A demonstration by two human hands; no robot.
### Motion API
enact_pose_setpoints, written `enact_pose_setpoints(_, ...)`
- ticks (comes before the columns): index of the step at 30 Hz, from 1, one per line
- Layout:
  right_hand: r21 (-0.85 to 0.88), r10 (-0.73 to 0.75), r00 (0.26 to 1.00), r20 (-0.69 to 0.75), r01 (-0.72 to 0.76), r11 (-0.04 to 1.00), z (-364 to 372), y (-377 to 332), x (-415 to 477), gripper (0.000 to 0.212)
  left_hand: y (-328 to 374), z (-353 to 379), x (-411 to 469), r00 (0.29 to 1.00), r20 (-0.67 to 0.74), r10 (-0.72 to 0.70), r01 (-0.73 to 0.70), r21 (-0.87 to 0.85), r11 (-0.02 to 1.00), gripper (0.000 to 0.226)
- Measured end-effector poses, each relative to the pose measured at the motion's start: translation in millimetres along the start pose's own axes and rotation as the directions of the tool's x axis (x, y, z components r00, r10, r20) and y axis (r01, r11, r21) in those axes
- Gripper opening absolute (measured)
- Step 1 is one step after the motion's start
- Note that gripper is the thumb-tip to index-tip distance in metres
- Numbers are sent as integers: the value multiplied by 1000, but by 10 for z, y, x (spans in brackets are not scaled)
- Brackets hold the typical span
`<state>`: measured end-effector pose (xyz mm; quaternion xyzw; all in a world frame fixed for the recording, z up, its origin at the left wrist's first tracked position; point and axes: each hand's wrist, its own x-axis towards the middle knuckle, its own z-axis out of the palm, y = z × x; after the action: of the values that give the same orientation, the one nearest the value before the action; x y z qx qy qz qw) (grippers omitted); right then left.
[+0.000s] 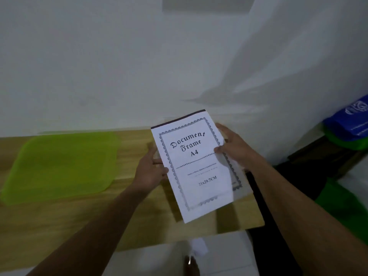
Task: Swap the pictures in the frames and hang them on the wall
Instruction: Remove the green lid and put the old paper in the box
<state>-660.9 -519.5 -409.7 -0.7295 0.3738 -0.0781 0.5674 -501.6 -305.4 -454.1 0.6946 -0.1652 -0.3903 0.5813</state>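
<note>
A white sheet (196,172) printed "Document Frame A4" with an ornate border is held tilted above the wooden table (79,220). A dark board edge (179,121) shows behind its top. My left hand (151,168) grips the sheet's left edge. My right hand (233,148) pinches its right edge, thumb on the front. A second bordered sheet (237,180) peeks out behind, lower right. No picture frame can be made out clearly.
A lime-green plastic tray (63,166) lies on the table's left. The white wall (119,66) rises right behind the table. A blue bag (350,120) and green cloth (338,202) sit at the right. A white box (223,253) is at the near edge.
</note>
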Motion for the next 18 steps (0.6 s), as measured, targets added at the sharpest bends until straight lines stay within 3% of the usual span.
enact_pose_setpoints(3, -128, 33, 997, 75, -23, 992, -273, 15, 551, 87, -107, 141, 286, 998, -39, -55, 53, -48, 997, 82)
enact_pose_setpoints(5, -208, 56, 987, 152, -23, 978, -401, 33, 888, 89, -164, 201, 410, 997, -74, -30, 35, 67, 997, 77)
enact_pose_setpoints(6, -258, 70, 979, 190, -19, 966, -449, 33, 1029, 89, -179, 213, 461, 994, -111, 6, 17, 204, 979, 72)
enact_pose_setpoints(8, -327, 113, 962, 250, -26, 945, -525, 28, 1257, 87, -209, 186, 563, 970, -181, 160, -25, 584, 812, 63)
enact_pose_setpoints(10, -409, 133, 940, 314, 8, 913, -541, 18, 1463, 83, -257, 86, 675, 958, -120, 262, -71, 784, 617, 73)
enact_pose_setpoints(12, -515, 149, 917, 370, 69, 855, -503, 1, 1652, 83, -268, -25, 763, 982, -17, 190, -91, 832, 547, 102)
enact_pose_setpoints(15, -648, 152, 883, 444, 200, 735, -409, -17, 1925, 89, -195, -92, 846, 994, 110, -29, -85, 889, 449, 143)
enact_pose_setpoints(18, -707, 168, 861, 480, 266, 656, -296, -29, 2107, 90, -149, -73, 913, 965, 223, -138, -160, 918, 363, 155)
